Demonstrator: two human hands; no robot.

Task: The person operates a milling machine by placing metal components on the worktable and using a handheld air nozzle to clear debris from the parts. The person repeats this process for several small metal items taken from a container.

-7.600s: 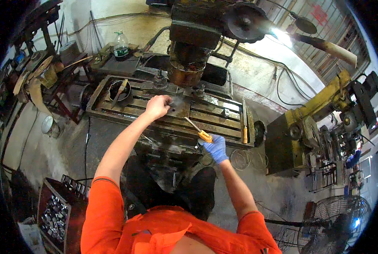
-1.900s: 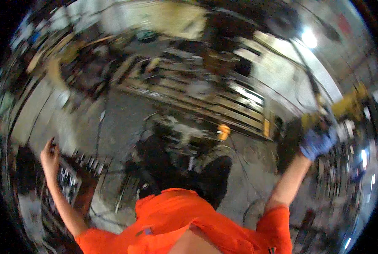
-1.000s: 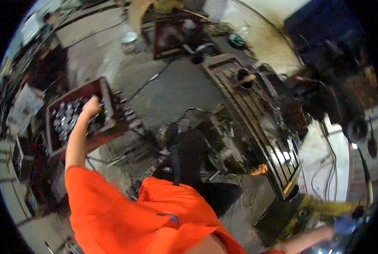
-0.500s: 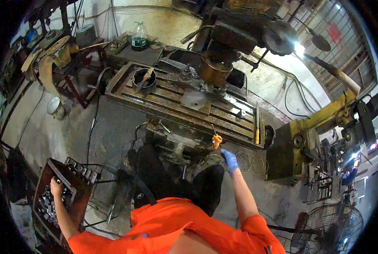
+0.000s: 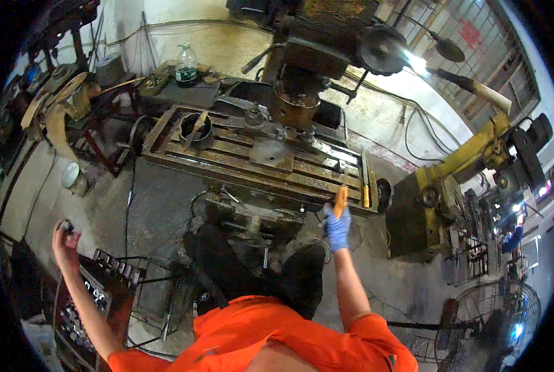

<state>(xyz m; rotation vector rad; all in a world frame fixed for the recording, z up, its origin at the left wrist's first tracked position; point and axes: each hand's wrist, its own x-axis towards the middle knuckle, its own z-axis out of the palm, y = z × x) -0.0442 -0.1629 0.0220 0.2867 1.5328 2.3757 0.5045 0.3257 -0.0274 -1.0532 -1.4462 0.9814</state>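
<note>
My bare left hand (image 5: 65,248) is raised above a dark box of metal parts (image 5: 82,338) at the lower left. Its fingers curl round a small dark metal part (image 5: 68,227), whose exact kind I cannot make out. My right hand (image 5: 337,228), in a blue glove, grips an orange air blow gun (image 5: 341,199) by the front right edge of the milling machine's slotted table (image 5: 227,167). Motion blurs the gun, and its nozzle is hard to see. A flat metal plate (image 5: 271,154) lies mid-table, below the machine's spindle head (image 5: 295,102).
On the table's left stands a dark pot (image 5: 196,131) with a brush in it. A yellow-handled tool (image 5: 366,195) lies along its right end. A bottle (image 5: 186,65) stands behind, a bucket (image 5: 74,177) on the floor at left, and a fan (image 5: 488,325) at lower right.
My left hand has lifted up out of the parts box with a small dark part. My right hand has moved up slightly with the blow gun, which has turned. The view has shifted slightly.
</note>
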